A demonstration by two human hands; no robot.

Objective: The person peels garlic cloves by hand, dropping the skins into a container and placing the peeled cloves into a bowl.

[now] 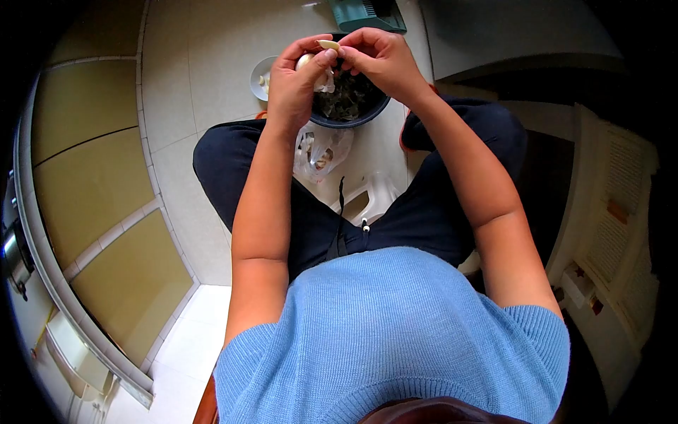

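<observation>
Above a dark basin (372, 115), my left hand (293, 92) is closed around a whitish garlic bulb (304, 61), with some papery skin (326, 83) hanging below. A pale garlic clove (328, 44) sits between the left thumb and the fingertips of my right hand (385, 58), which pinch its right end. The two hands nearly touch. Inside the basin lie dark, papery scraps (346, 99). Left of it, partly behind my left hand, a white bowl (255, 83) holds a few pale pieces.
A clear plastic bag (332, 145) with garlic-like pieces lies on the tiled floor between my legs, near a white plastic stool (383, 192). A green plastic dustpan-like object (353, 18) is beyond the basin. Olive cabinet doors (92, 162) line the left; a dark grey surface (522, 35) is at the upper right.
</observation>
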